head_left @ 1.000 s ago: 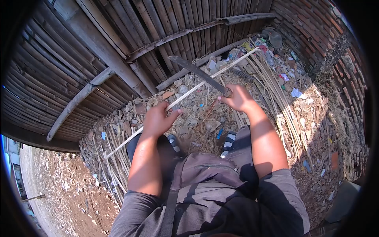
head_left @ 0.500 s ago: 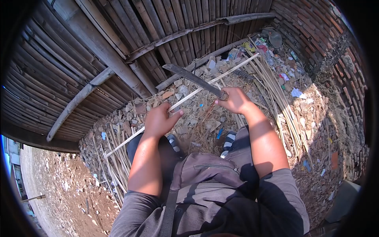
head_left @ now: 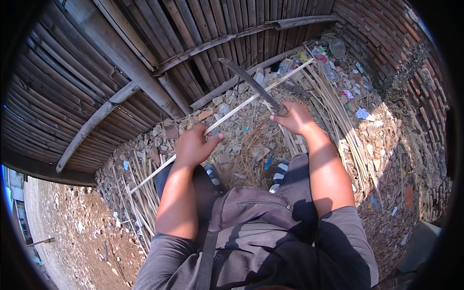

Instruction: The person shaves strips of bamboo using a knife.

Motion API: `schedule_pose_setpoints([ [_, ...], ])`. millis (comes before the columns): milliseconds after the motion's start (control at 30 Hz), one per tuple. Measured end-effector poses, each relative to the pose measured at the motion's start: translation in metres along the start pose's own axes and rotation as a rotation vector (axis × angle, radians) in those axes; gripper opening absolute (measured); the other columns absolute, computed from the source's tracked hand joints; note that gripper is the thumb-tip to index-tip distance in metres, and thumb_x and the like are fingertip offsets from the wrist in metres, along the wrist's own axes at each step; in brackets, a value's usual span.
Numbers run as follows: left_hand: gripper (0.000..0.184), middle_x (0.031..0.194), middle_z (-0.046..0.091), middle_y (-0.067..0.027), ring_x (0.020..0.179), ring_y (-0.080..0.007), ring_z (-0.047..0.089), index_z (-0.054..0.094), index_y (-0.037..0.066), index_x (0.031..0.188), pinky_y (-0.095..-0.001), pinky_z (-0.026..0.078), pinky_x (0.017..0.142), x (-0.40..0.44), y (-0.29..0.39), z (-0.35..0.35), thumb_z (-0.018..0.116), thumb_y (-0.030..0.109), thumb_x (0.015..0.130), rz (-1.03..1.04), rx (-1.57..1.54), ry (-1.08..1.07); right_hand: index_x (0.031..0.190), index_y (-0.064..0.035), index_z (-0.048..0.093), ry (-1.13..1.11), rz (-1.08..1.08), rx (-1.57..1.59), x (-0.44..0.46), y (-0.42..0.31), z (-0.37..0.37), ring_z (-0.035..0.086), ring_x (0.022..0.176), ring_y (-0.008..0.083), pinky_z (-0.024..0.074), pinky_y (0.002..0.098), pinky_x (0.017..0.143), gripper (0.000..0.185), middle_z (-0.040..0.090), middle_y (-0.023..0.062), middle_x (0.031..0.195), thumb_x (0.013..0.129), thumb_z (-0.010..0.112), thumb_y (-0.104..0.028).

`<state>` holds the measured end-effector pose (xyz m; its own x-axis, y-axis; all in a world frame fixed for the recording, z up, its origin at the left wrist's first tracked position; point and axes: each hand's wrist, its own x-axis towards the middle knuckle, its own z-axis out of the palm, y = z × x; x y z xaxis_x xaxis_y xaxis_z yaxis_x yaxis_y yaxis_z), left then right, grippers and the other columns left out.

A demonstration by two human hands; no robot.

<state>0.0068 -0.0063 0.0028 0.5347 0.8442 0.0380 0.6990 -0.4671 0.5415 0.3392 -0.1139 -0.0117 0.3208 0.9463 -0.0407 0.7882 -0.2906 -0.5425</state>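
Observation:
A long, thin pale strip (head_left: 237,109), which looks like split bamboo, runs slantwise in front of me from lower left to upper right. My left hand (head_left: 195,146) is closed around it left of its middle, thumb stretched along the near side. In my right hand (head_left: 293,117) is the handle of a machete (head_left: 256,85). Its dark blade points up and to the left, crossing the strip. Whether the edge touches the strip or only passes over it, I cannot tell.
Several similar strips lie on the right (head_left: 345,121) and on the left (head_left: 140,208). A bamboo-slat wall (head_left: 217,29) rises ahead, and a brick wall (head_left: 386,38) stands on the right. Rubble and litter (head_left: 333,65) cover the ground. My sandalled feet (head_left: 280,174) are below.
My right hand has moved slightly right and up with the machete, whose blade now stands steeper and crosses the strip farther right. The strip's far end has dipped slightly to the left.

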Motion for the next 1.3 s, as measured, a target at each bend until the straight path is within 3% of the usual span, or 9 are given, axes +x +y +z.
schedule_pose_setpoints([
  [267, 0.061, 0.073, 0.068, -0.0178, 0.074, -0.0398, 0.069, 0.068, 0.002, 0.093, -0.0488, 0.053, 0.068, 0.001, -0.001, -0.003, 0.078, 0.061, 0.084, -0.024, 0.026, -0.072, 0.121, -0.0063, 0.073, -0.135, -0.058, 0.002, -0.006, -0.024, 0.003, 0.073, 0.101, 0.0390, 0.0558, 0.0446, 0.091, 0.051, 0.075, 0.0218, 0.104, 0.086, 0.081, -0.042],
  [367, 0.059, 0.072, 0.067, -0.0175, 0.073, -0.0396, 0.068, 0.068, 0.002, 0.092, -0.0485, 0.052, 0.067, 0.001, 0.000, -0.006, 0.079, 0.059, 0.085, -0.023, -0.010, -0.062, 0.121, -0.0060, 0.072, -0.123, -0.018, 0.032, -0.009, -0.023, -0.002, 0.073, 0.099, 0.0379, 0.0560, 0.0441, 0.091, 0.053, 0.076, 0.0216, 0.100, 0.086, 0.082, -0.044],
  [467, 0.057, 0.072, 0.067, -0.0174, 0.072, -0.0395, 0.068, 0.068, 0.002, 0.092, -0.0483, 0.052, 0.067, 0.002, -0.001, -0.008, 0.079, 0.058, 0.085, -0.011, -0.028, -0.048, 0.111, -0.0015, 0.073, -0.034, 0.005, 0.008, -0.005, -0.011, 0.001, 0.071, 0.092, 0.0365, 0.0542, 0.0429, 0.084, 0.049, 0.073, 0.0228, 0.098, 0.084, 0.085, -0.040],
  [667, 0.060, 0.074, 0.069, -0.0173, 0.076, -0.0400, 0.070, 0.068, 0.002, 0.095, -0.0492, 0.053, 0.070, 0.001, -0.001, -0.004, 0.077, 0.061, 0.085, -0.025, 0.008, -0.041, 0.115, 0.0008, 0.072, -0.075, 0.043, 0.057, -0.004, -0.011, -0.002, 0.071, 0.092, 0.0353, 0.0546, 0.0426, 0.085, 0.053, 0.074, 0.0219, 0.098, 0.083, 0.086, -0.040],
  [767, 0.061, 0.075, 0.069, -0.0174, 0.077, -0.0402, 0.071, 0.068, 0.002, 0.096, -0.0496, 0.054, 0.071, 0.000, 0.005, -0.004, 0.076, 0.062, 0.085, -0.037, 0.035, -0.080, 0.121, -0.0047, 0.073, -0.099, -0.018, 0.039, -0.007, -0.019, -0.002, 0.073, 0.102, 0.0376, 0.0559, 0.0444, 0.091, 0.055, 0.075, 0.0212, 0.104, 0.085, 0.082, -0.046],
  [1067, 0.061, 0.072, 0.068, -0.0174, 0.073, -0.0383, 0.069, 0.068, 0.001, 0.093, -0.0483, 0.053, 0.068, 0.001, 0.003, -0.007, 0.079, 0.060, 0.084, -0.050, 0.005, -0.100, 0.114, -0.0047, 0.073, -0.139, -0.054, -0.016, -0.009, -0.025, 0.001, 0.071, 0.104, 0.0407, 0.0551, 0.0466, 0.091, 0.051, 0.074, 0.0236, 0.105, 0.083, 0.082, -0.044],
  [1300, 0.060, 0.071, 0.067, -0.0170, 0.073, -0.0385, 0.069, 0.068, 0.002, 0.092, -0.0483, 0.053, 0.067, 0.001, 0.001, -0.006, 0.079, 0.060, 0.084, -0.023, 0.022, -0.070, 0.121, -0.0048, 0.072, -0.113, -0.065, -0.034, -0.008, -0.018, 0.004, 0.072, 0.104, 0.0390, 0.0552, 0.0458, 0.091, 0.055, 0.075, 0.0224, 0.105, 0.084, 0.082, -0.045],
])
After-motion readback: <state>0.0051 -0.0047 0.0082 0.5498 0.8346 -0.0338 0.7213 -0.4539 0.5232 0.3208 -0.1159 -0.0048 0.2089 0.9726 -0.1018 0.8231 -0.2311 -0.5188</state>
